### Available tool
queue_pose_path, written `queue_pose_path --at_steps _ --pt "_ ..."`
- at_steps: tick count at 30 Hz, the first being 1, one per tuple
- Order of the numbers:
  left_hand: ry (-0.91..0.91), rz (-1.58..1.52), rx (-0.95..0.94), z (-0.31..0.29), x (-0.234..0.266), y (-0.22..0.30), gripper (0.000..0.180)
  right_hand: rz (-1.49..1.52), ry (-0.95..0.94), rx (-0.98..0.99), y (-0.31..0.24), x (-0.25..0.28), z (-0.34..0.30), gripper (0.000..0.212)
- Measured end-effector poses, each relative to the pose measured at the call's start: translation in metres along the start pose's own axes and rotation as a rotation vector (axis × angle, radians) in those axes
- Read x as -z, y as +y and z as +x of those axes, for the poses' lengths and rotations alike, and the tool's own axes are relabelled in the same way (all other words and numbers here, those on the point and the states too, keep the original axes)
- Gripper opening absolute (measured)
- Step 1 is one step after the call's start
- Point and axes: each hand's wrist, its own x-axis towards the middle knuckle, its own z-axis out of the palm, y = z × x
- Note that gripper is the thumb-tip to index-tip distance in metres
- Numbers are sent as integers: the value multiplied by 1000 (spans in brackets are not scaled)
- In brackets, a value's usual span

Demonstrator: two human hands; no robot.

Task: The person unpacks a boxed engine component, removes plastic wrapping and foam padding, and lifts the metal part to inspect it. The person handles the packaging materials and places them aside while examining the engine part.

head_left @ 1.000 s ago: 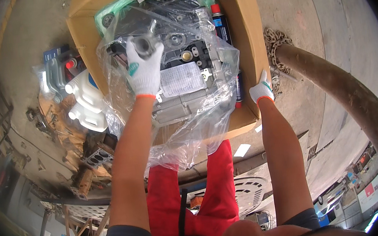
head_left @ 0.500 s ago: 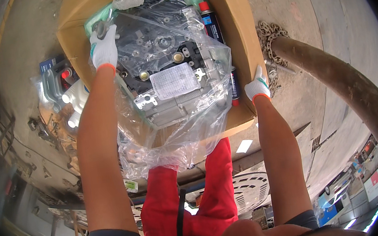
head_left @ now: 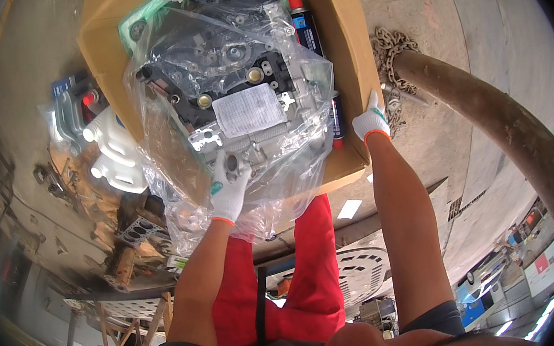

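Bright, even daylight; soft shadows. Glare streaks on clear plastic bag (head_left: 234,109) wrapping the metal part. Centre sharp. Strong fisheye bending toward rim; black vignette at corners. Left edge smeared, out of focus.

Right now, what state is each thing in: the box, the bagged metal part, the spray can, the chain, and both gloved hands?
Brown cardboard box: open at the top, packed.
Grey metal engine part: wrapped in clear plastic bag, lying in the box.
Red-capped spray can: capped, wedged along the box wall.
Rusty chain: draped over rusty pipe.
Left hand: gloved, gripping the part's near end.
Right hand: gloved, holding the box edge.
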Motion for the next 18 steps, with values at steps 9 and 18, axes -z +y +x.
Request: queue_pose_path --at_steps 9,18 --pt "-131 681 55 -40 -36 -39 83 -32 1 30 7 -6 10 104" --pt "-151 786 -70 -3 -41 -48 54 40 653 479 27 -29 -21 89"
